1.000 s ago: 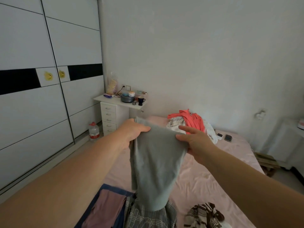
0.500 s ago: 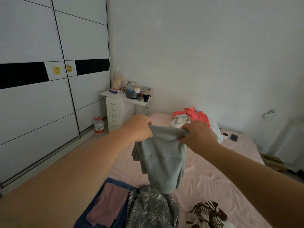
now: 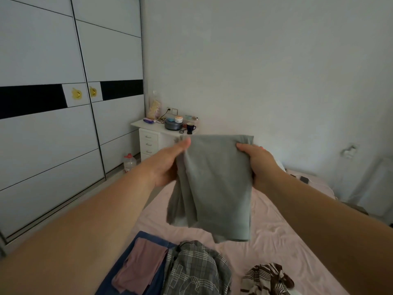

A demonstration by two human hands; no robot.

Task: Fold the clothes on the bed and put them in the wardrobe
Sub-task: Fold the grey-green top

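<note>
A grey garment (image 3: 214, 188) hangs in the air above the pink bed (image 3: 272, 237), folded over with its top edge stretched flat. My left hand (image 3: 170, 165) grips its left edge, thumb on the front. Its upper right corner is held by my right hand (image 3: 258, 160), fingers behind the cloth. On the bed below lie a grey checked shirt (image 3: 195, 271), a mauve garment (image 3: 140, 267) on a blue one (image 3: 153, 237), and a brown-and-white striped piece (image 3: 268, 277). The white sliding-door wardrobe (image 3: 53, 124) stands shut at the left.
A white drawer unit (image 3: 148, 141) with a pot, a mug and jars stands in the corner past the wardrobe. A water bottle (image 3: 129, 162) sits on the floor beside it. A phone (image 3: 304, 179) lies at the bed's far right.
My hands have moved apart and lifted, spreading the grey garment's top edge wide. The cloth now hangs shorter and flatter, clear of the checked shirt. The pile of red clothes is hidden behind it.
</note>
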